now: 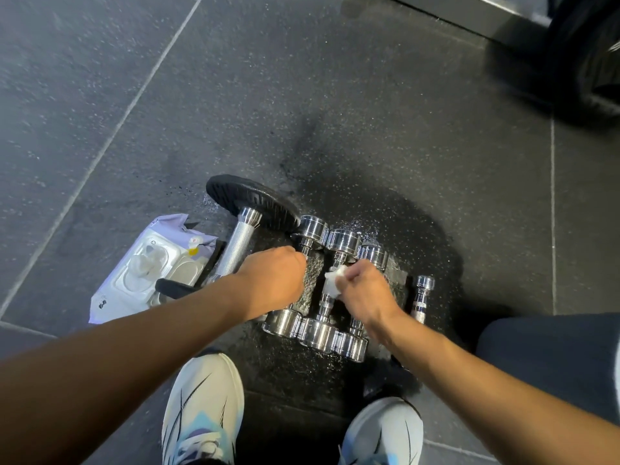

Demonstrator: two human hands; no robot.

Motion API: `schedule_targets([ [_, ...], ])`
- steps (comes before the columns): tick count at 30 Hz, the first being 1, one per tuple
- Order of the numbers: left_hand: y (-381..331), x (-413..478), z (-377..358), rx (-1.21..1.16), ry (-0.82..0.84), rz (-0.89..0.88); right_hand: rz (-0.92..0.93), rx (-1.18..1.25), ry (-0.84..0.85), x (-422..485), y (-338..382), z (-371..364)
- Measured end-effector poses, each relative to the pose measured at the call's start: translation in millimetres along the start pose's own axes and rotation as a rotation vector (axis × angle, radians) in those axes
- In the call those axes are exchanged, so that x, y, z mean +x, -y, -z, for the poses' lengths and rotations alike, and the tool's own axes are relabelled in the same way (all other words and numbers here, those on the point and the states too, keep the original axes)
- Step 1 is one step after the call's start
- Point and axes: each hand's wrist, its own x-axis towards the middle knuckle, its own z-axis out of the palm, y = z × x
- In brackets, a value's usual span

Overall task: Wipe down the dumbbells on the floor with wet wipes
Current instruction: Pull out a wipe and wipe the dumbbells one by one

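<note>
Three chrome dumbbells lie side by side on the dark rubber floor. My left hand (273, 283) grips the handle of the leftmost chrome dumbbell (312, 229). My right hand (364, 290) pinches a white wet wipe (333, 280) against the handle of the middle chrome dumbbell (344, 241). The third chrome dumbbell (374, 255) lies under my right wrist, partly hidden. A larger dumbbell with a black plate (250, 201) lies to the left. A smaller chrome bar (422, 295) lies to the right.
An opened pack of wet wipes (151, 268) lies on the floor at the left. The floor around the dumbbells looks wet. My two sneakers (204, 407) stand close below. A black tyre-like object (590, 62) sits at the upper right.
</note>
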Motion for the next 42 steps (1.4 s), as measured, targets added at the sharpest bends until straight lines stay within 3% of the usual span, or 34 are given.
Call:
schedule_targets([
  [4, 3.5, 1.4, -2.5, -0.033, -0.011, 0.005, -0.066, 0.022, 0.094, -9.2, -12.7, -4.9],
  [9, 3.9, 3.0, -1.6, -0.049, -0.017, 0.0, 0.01, 0.034, -0.039, 12.6, 1.9, 5.7],
  [14, 7.4, 4.0, -4.0, -0.059, -0.027, -0.015, -0.055, 0.08, 0.166, -3.1, -23.1, -4.5],
  [19, 5.8, 4.2, -4.2, -0.065, -0.028, -0.02, -0.043, 0.141, -0.025, 20.3, -1.2, 6.3],
  [24, 7.2, 5.8, -5.4, -0.065, -0.044, -0.022, -0.102, 0.066, 0.169, -4.1, -22.4, -8.0],
  [28, 5.6, 5.8, -4.8, -0.071, -0.038, -0.033, -0.077, 0.125, 0.077, 17.9, -6.5, 4.7],
  [32, 3.7, 4.4, -4.6, -0.06, -0.039, -0.036, 0.033, -0.183, -0.118, 21.3, -0.5, 1.3],
  [35, 5.1, 2.8, -4.4, -0.057, -0.044, -0.027, 0.038, -0.403, 0.04, 2.0, -19.0, -9.3],
  [38, 2.2, 1.0, -5.0, -0.056, -0.088, 0.0, 0.058, -0.344, 0.175, -2.9, -20.3, -0.9],
  [42, -14.3, -0.5, -7.3, -0.34, -0.135, -0.041, 0.195, -0.409, 0.106, -2.9, -7.1, 10.8],
])
